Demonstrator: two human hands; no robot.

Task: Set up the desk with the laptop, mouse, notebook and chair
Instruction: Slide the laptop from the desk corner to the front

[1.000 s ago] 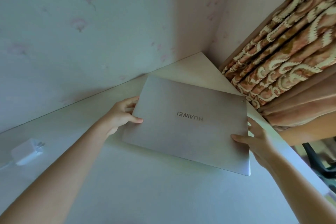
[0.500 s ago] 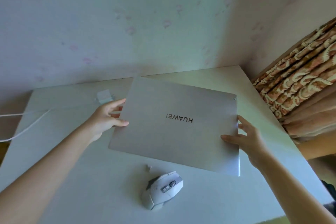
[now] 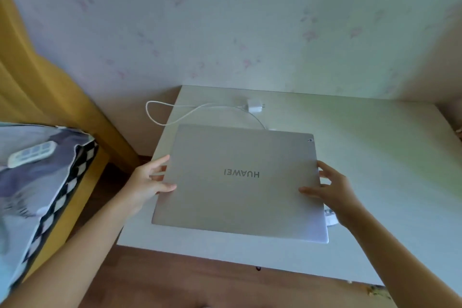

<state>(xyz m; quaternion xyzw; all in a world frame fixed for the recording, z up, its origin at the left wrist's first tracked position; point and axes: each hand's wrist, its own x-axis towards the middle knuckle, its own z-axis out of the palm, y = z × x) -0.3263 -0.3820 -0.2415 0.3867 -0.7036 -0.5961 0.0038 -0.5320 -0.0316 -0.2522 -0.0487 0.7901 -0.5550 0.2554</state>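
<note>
While the closed silver laptop (image 3: 240, 180) is gripped at both short edges, it covers much of the near left part of the white desk (image 3: 375, 157), and whether its underside rests on the desk or hangs just above it cannot be told from this view. The left hand (image 3: 147, 182) grips the left edge: its thumb lies on the lid and the other fingers (image 3: 160, 164) reach toward the underside, where their tips are hidden. The right hand (image 3: 332, 189) grips the right edge in the same manner, thumb on top, fingers spread along and under the edge. The lid's lettering reads upside down from the head camera, and a small mark sits at the lid's far right corner, too small to make out.

Behind the laptop a white charger (image 3: 255, 105) lies near the wall, its cable (image 3: 175, 110) looping off the desk's left edge and back; one strand runs under the laptop's far edge and is lost there. A small white object (image 3: 331, 219) peeks out beside the right wrist at the laptop's near right corner, mostly hidden, so what it is stays unclear.

To the left, a yellow bed frame (image 3: 37, 82) rises against the wall, cut off by the picture's edge. A blurred pillow (image 3: 37, 182) with a checkered border lies on it, carrying a pale flat object (image 3: 31, 154) that is too soft to identify. Wooden floor (image 3: 175, 282) shows in front of the desk.
</note>
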